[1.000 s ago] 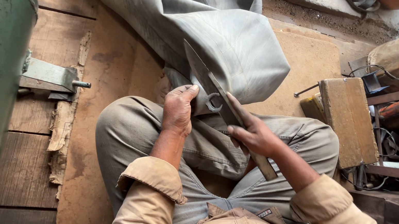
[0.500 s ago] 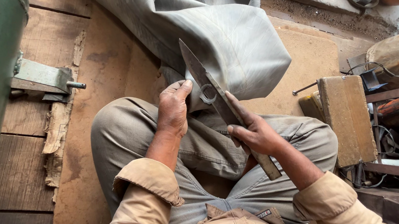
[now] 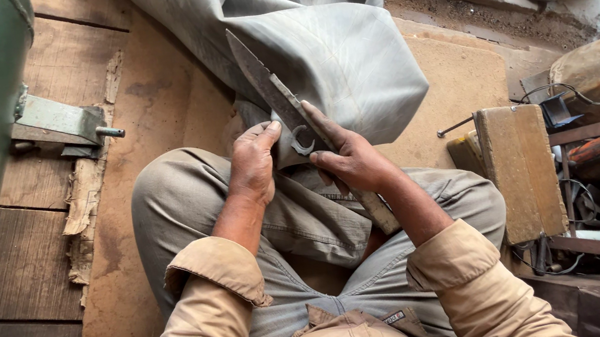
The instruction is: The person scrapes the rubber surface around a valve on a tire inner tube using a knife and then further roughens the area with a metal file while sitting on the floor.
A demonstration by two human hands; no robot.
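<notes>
Outdoors, on a worn wooden floor [image 3: 38,252], right hand [image 3: 350,161] grips shears [image 3: 269,90]; left hand [image 3: 253,167] pinches grey cloth [image 3: 331,54].

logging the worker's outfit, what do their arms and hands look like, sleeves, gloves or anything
Both arms wear tan long sleeves with wide cuffs folded back below the elbows. The left hand and right hand are bare: no gloves, rings or watch in view.

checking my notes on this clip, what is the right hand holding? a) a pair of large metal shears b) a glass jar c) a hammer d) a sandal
a: the right hand wraps the handle of the large metal shears, whose dark blades point up and away over the grey cloth, while the left hand pinches the cloth beside them.
</notes>
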